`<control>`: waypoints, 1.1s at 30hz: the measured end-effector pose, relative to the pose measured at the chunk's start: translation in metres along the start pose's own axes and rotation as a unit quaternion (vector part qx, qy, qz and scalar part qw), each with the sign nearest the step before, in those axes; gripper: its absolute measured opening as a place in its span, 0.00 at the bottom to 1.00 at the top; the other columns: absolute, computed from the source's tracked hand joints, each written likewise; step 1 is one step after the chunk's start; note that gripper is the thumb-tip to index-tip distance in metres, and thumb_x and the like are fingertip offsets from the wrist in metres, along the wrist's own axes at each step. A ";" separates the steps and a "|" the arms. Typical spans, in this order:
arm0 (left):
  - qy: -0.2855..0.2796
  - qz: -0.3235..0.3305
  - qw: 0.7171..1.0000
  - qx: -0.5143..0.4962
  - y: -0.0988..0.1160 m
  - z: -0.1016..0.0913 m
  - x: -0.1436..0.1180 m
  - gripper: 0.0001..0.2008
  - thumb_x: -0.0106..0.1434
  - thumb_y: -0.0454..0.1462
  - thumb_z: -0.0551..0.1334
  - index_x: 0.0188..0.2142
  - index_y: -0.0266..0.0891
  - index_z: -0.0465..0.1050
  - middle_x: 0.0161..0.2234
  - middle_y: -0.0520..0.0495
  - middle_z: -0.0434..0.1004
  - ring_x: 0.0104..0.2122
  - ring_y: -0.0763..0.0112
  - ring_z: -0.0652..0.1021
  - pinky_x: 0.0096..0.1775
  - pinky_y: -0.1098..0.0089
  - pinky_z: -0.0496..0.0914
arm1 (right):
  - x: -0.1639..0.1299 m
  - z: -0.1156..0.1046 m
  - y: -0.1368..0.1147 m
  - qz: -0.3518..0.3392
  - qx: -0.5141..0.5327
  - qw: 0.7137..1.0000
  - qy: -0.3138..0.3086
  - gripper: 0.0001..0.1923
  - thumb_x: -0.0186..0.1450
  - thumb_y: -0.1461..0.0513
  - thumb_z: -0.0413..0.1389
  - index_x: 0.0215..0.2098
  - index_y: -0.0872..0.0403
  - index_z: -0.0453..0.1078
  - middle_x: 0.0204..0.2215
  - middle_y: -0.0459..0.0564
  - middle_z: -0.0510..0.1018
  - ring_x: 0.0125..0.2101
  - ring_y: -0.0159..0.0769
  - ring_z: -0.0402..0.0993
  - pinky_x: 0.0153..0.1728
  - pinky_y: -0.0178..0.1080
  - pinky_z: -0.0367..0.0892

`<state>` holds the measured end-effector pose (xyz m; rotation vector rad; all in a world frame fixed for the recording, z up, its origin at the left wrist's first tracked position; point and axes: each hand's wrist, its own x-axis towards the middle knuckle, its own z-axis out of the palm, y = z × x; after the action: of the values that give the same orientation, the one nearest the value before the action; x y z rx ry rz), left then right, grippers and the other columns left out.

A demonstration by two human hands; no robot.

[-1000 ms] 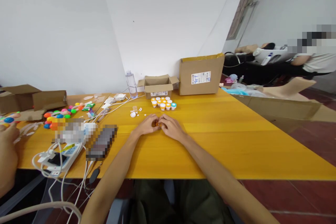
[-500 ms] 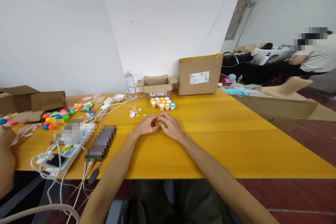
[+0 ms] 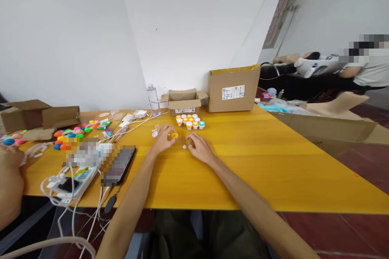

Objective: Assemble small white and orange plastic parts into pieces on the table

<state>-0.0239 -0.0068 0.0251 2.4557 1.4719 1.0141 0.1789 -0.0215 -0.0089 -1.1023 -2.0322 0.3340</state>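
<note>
One small white piece [image 3: 184,146] sits on the tabletop [image 3: 258,178] in the gap between the two hands, well in from the front edge, just beside the fingertips of the right hand [image 3: 200,148], which is the nearer one. Its short stem seems to point upward (it is too small to be sure), so no long axis shows along the wood. The left hand [image 3: 164,139], farther off toward the tabletop's left end, pinches an orange ring [image 3: 174,135] between thumb and fingers; the right hand's fingers are curled, and I cannot tell whether they grip anything. Toward the back edge, beyond both hands, stands a cluster of lidded jars [image 3: 189,124]. Half a second ago the hands met around an amber-orange item; now they are apart, the left shifted toward the back edge, and the white piece shows between them.
</note>
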 end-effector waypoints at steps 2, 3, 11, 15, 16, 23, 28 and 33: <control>0.022 -0.035 0.997 0.062 -0.008 -0.005 -0.002 0.07 0.58 0.36 0.62 0.38 0.44 0.73 0.49 0.44 0.71 0.51 0.56 0.70 0.54 0.55 0.64 | 0.000 -0.002 -0.003 0.002 -0.007 1.000 -0.022 0.09 0.59 0.69 0.53 0.36 0.50 0.69 0.37 0.48 0.74 0.35 0.37 0.72 0.37 0.37 0.66; 0.021 -0.050 0.995 0.086 -0.011 -0.007 -0.003 0.08 0.58 0.36 0.62 0.38 0.45 0.73 0.51 0.44 0.70 0.52 0.55 0.68 0.54 0.54 0.63 | 0.000 -0.003 -0.005 0.002 -0.010 0.999 -0.032 0.08 0.60 0.68 0.54 0.36 0.50 0.69 0.37 0.48 0.74 0.35 0.36 0.72 0.37 0.37 0.65; -0.043 -0.105 0.983 0.148 -0.020 -0.006 -0.009 0.12 0.53 0.33 0.63 0.38 0.46 0.73 0.58 0.44 0.65 0.56 0.48 0.64 0.54 0.49 0.62 | -0.002 -0.006 -0.006 -0.027 -0.032 0.996 -0.085 0.03 0.65 0.65 0.56 0.34 0.51 0.70 0.37 0.48 0.75 0.37 0.35 0.72 0.40 0.36 0.65; -0.035 -0.087 0.987 0.128 -0.015 -0.003 -0.008 0.12 0.53 0.32 0.62 0.37 0.45 0.72 0.57 0.44 0.65 0.57 0.49 0.64 0.54 0.49 0.61 | -0.001 -0.005 -0.004 -0.046 -0.032 0.995 -0.085 0.04 0.65 0.67 0.56 0.35 0.51 0.71 0.36 0.48 0.75 0.37 0.34 0.72 0.40 0.36 0.66; -0.034 -0.078 0.989 0.119 -0.012 -0.002 -0.007 0.12 0.53 0.32 0.61 0.38 0.45 0.72 0.56 0.44 0.66 0.56 0.50 0.64 0.54 0.50 0.61 | -0.001 -0.005 -0.004 -0.052 -0.031 0.995 -0.082 0.04 0.65 0.67 0.56 0.35 0.51 0.71 0.36 0.48 0.75 0.37 0.34 0.72 0.41 0.36 0.66; -0.104 0.039 0.994 -0.018 0.017 0.016 -0.006 0.09 0.57 0.31 0.59 0.38 0.43 0.71 0.41 0.47 0.73 0.45 0.60 0.71 0.51 0.57 0.65 | -0.001 -0.001 0.000 -0.073 -0.022 0.995 -0.066 0.07 0.65 0.69 0.55 0.33 0.51 0.71 0.35 0.48 0.75 0.36 0.35 0.72 0.40 0.36 0.66; -0.124 0.036 0.987 -0.093 0.022 0.022 -0.006 0.07 0.57 0.31 0.58 0.36 0.41 0.69 0.34 0.49 0.73 0.38 0.64 0.72 0.46 0.63 0.68 | 0.000 0.001 0.002 -0.025 -0.024 0.998 -0.045 0.07 0.66 0.68 0.54 0.34 0.51 0.72 0.35 0.48 0.77 0.36 0.35 0.73 0.37 0.36 0.65; -0.142 0.006 0.979 -0.144 0.021 0.026 -0.006 0.04 0.58 0.35 0.61 0.34 0.41 0.67 0.32 0.51 0.71 0.34 0.69 0.72 0.39 0.68 0.68 | 0.000 0.002 0.003 0.002 -0.023 0.999 -0.040 0.07 0.66 0.67 0.54 0.35 0.50 0.72 0.35 0.48 0.79 0.36 0.36 0.74 0.36 0.35 0.64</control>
<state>0.0052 -0.0170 0.0107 2.2888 1.1360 0.7747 0.1790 -0.0195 -0.0119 -1.1374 -2.1183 0.3406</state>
